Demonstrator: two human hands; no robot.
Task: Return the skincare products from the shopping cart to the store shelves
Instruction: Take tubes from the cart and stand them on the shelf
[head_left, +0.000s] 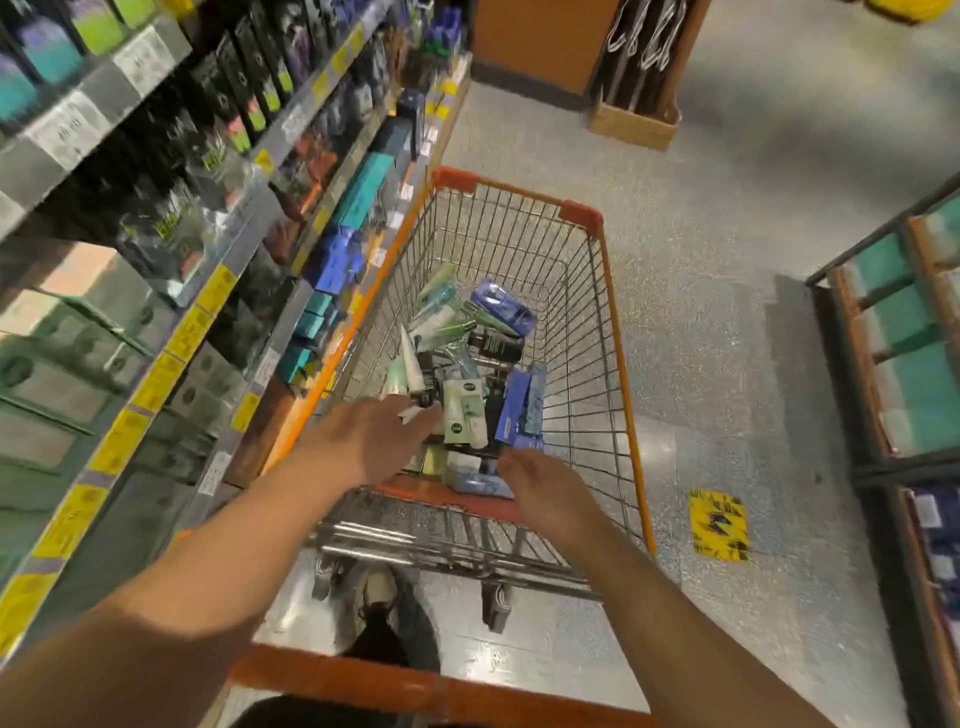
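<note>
An orange-rimmed wire shopping cart (621, 332) stands in the aisle in front of me. Its basket holds a heap of skincare products (470, 358): white and green tubes, dark bottles and blue boxes. A white box with a green tube picture (464, 410) lies near the close end. My left hand (366, 441) reaches over the cart's near edge, fingers spread, just short of that box and empty. My right hand (545, 491) hovers over a pale blue pack (478, 486) at the near end, fingers loosely curled, holding nothing.
Store shelves (218, 280) with boxed products and yellow price tags run along the left, close beside the cart. Wooden crates of goods (904, 353) stand at the right. A cardboard box (631, 122) sits ahead. A yellow sticker (719, 525) marks the floor.
</note>
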